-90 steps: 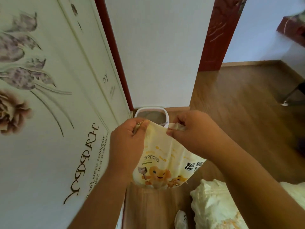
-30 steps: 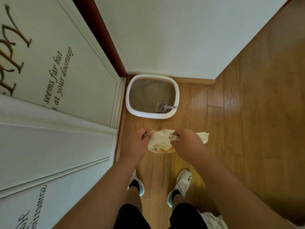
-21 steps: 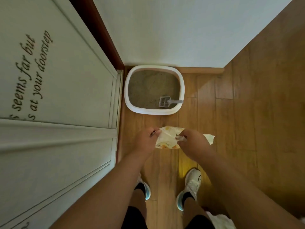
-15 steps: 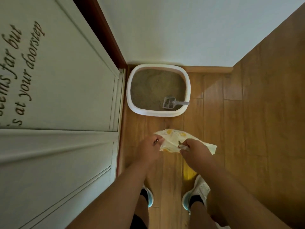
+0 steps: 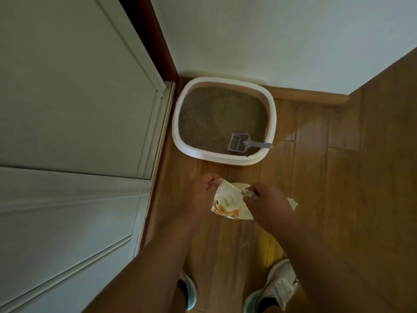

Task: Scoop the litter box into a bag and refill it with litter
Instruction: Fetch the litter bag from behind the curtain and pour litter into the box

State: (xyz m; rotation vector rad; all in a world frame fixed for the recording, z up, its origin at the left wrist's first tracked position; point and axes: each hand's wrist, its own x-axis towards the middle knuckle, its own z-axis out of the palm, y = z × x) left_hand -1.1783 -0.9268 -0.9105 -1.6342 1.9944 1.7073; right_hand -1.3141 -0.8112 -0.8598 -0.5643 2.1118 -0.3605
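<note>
The floor (image 5: 338,177) fills more of the view than it did three seconds ago, when the camera looked level at a doorway and the bag was held up close, hiding most of the box. Now the head is tipped down and the whole corner shows.

The box (image 5: 272,109) sits on the floor tight in the corner where the door (image 5: 79,109) meets the wall (image 5: 270,37), its left rim just beside the door's foot. It holds grey-brown litter across its whole bed. Over the last second it has come nearer in view, so the person has stepped up to it; both shoes (image 5: 282,288) stand at the near edge of the floor.

The bag (image 5: 228,201) hangs between the hands, well short of the box's near rim and above the floor. The left hand (image 5: 200,197) pinches its left top corner, fingers curled tight; the right hand (image 5: 266,204) pinches the right top edge likewise. The bag looks limp and nearly flat, its mouth not yet spread.

The scoop (image 5: 239,143) lies in the near right corner of the box, its handle resting toward the right rim, untouched.

My reading: the approach is done and scooping has not begun. The next need is to open the bag's mouth and free one hand for the scoop.
</note>
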